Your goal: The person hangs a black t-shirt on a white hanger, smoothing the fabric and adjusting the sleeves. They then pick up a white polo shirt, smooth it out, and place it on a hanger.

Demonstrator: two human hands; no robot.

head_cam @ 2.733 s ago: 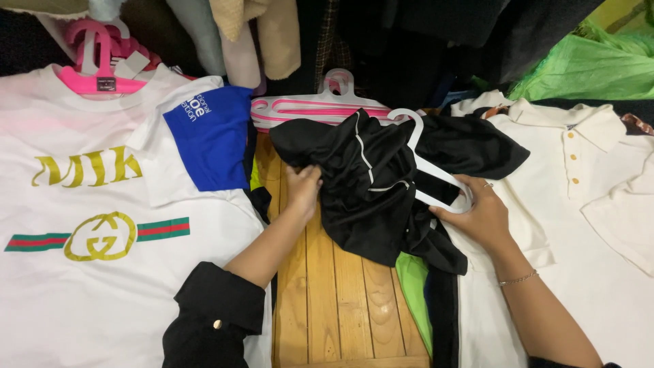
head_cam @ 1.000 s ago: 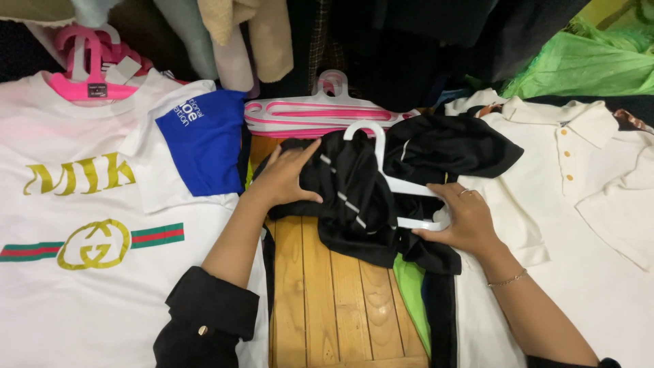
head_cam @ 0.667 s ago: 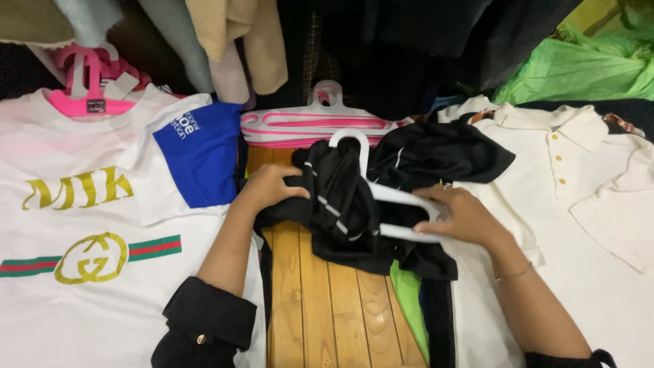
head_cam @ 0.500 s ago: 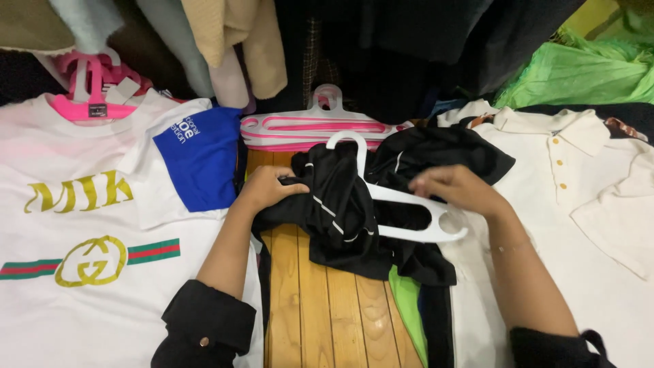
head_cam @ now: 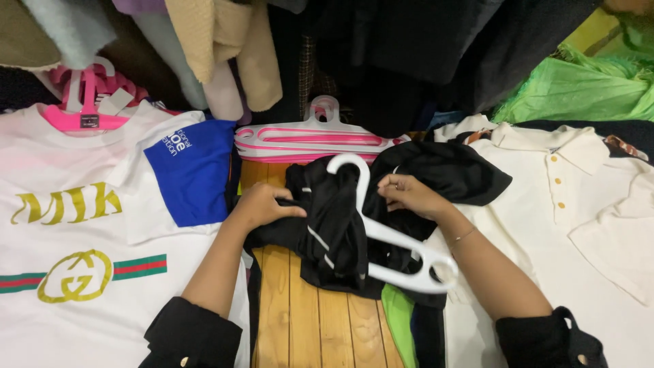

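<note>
Both hands work the same bundle: the left hand (head_cam: 264, 206) presses down with curled fingers on the left edge of the black garment (head_cam: 334, 232), and the right hand (head_cam: 407, 195) pinches a fold of it just right of the white hanger (head_cam: 392, 235), which lies slanted across the cloth with its hook toward the far side. The garment sits bunched on the wooden slat surface (head_cam: 300, 320), mid-scene, between the two laid-out shirts. By the look of it, the step in hand is fitting the garment onto the hanger; the next move seems to call for spreading the crumpled cloth so an opening can pass over the hanger's arm, since the folds are now tangled around it. Just beyond lies a stack of pink and white hangers (head_cam: 306, 136). At left a white printed T-shirt (head_cam: 82, 225) on a pink hanger (head_cam: 85, 116) crowds the left forearm; at right a cream polo shirt (head_cam: 565, 204) lies close. A green cloth (head_cam: 398, 320) shows under the near edge of the garment, and hanging clothes (head_cam: 231, 48) fill the far side.
</note>
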